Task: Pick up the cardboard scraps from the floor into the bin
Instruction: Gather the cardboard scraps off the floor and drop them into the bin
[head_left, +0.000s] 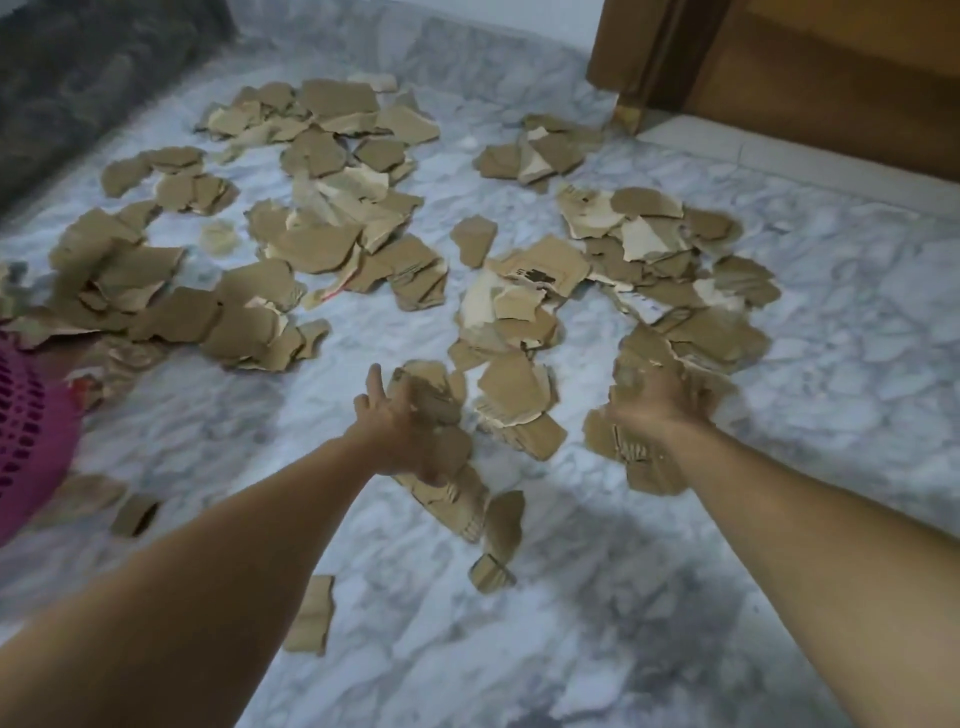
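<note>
Head view: both hands, left hand (410, 426) and right hand (652, 402), seemingly clutch torn brown cardboard scraps (322, 244) littering the marbled floor (779, 519); light, stiff pieces, best grabbed in bunches by edges, pink slotted bin (26, 426) at left edge.

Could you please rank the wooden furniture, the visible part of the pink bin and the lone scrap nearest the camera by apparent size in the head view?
1. Wooden furniture, cropped.
2. Pink bin, cropped.
3. Lone scrap.

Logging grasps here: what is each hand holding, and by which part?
Left hand clutches a bunch of cardboard scraps around its middle; right hand grips another bunch at its upper part.
</note>
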